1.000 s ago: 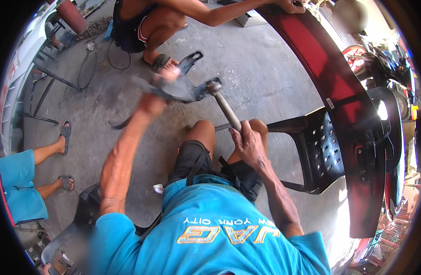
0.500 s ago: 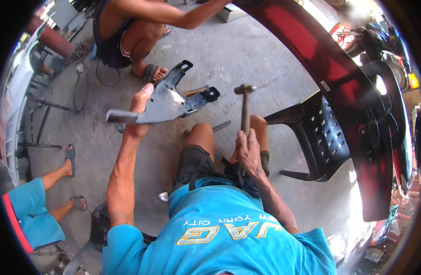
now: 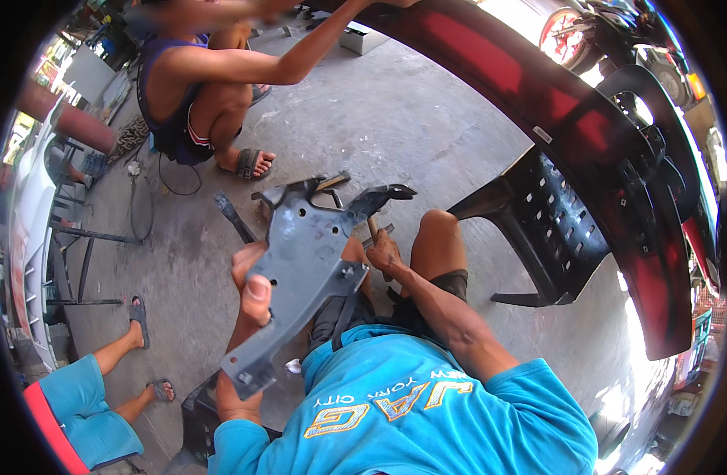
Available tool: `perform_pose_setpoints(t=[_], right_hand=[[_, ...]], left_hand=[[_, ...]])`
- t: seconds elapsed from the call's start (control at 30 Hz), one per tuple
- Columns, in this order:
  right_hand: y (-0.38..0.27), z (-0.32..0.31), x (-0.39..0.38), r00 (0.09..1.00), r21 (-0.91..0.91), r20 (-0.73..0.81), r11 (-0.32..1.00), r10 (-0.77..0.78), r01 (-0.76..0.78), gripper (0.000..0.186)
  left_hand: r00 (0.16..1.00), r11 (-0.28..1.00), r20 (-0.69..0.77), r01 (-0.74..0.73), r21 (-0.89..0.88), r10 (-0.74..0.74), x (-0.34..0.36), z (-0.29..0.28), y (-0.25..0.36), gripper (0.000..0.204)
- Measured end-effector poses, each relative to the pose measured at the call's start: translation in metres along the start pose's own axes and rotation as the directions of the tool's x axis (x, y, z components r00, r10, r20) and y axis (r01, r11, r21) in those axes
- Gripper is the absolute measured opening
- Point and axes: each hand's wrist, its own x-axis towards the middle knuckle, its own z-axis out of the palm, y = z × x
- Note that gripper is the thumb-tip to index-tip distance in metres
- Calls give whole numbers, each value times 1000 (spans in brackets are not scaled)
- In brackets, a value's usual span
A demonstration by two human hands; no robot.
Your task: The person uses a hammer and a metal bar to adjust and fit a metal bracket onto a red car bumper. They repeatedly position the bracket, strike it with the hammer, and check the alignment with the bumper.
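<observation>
Left hand (image 3: 251, 294) clamped around the grey metal bracket (image 3: 308, 273), thumb pressed flat on its face, holding it up at a slant over the knees, forked end pointing away toward the concrete floor (image 3: 395, 127). Right hand (image 3: 385, 252) tucked just behind the bracket's far arm, fingers closed on a wooden handle (image 3: 372, 228); only a short piece of it showing, head hidden by the metal, likely a hammer but hard to say. Bracket well off the floor, between both hands, close in front of the blue shirt (image 3: 411, 412).

Looks like straightening or knocking work on the forked end. Best done with the left grip kept low on the long arm, thumb clear of the strike zone, bracket braced against the thigh rather than floating. Short, controlled taps, checking the line of the fork between them. Worth watching the knee (image 3: 438, 229) right under the tool.

Around: a black plastic chair (image 3: 549, 229) to the right, a dark red body panel (image 3: 585, 134) arching overhead, another person crouching in sandals up left, a third person's legs in blue shorts at lower left.
</observation>
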Motion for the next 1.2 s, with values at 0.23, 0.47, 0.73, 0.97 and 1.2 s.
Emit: perform_pose_setpoints(t=[0.23, 0.47, 0.73, 0.97, 1.2], right_hand=[[24, 4, -9, 996, 58, 50, 995, 73, -76, 44], [76, 45, 33, 995, 106, 99, 994, -3, -7, 53], [69, 40, 21, 994, 124, 102, 991, 29, -42, 61], [68, 43, 22, 992, 133, 102, 987, 71, -85, 60], [16, -2, -8, 979, 233, 85, 952, 183, -199, 44]], left_hand=[[956, 965, 130, -261, -25, 262, 12, 29, 6, 65], [898, 905, 147, -424, 36, 415, 14, 41, 13, 54], [879, 862, 183, -471, 185, 441, 10, 45, 22, 35], [893, 907, 163, -421, -33, 420, 7, 49, 8, 56], [699, 963, -675, 261, -67, -236, 2, 16, -69, 78]])
